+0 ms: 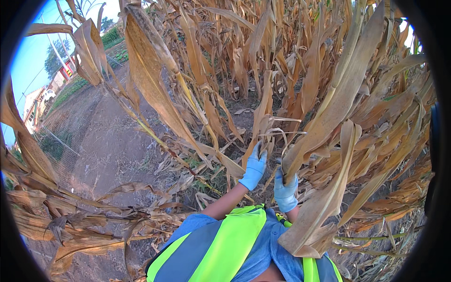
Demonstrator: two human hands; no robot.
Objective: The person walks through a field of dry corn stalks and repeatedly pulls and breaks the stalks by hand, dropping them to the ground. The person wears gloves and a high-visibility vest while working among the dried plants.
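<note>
Dry brown corn stalks and leaves surround both gloved hands. My left hand (255, 168), in a light blue glove, has its fingers closed around dry husk material (267, 141) in front of my body. Just to its right is my right hand (285, 188), in a matching glove, raised beside a corn stalk. A broad dry leaf (308, 149) hides part of its fingers, so what it grips cannot be told. Another long curled leaf (320, 215) hangs over my right forearm and vest.
Dense dry corn plants (239, 60) stand ahead and to the right. Leaning stalks (158, 139) cross on the left, over a dirt path (116, 134). Netting (65, 130) runs along the path's far side, with a white vehicle (48, 94) and buildings beyond.
</note>
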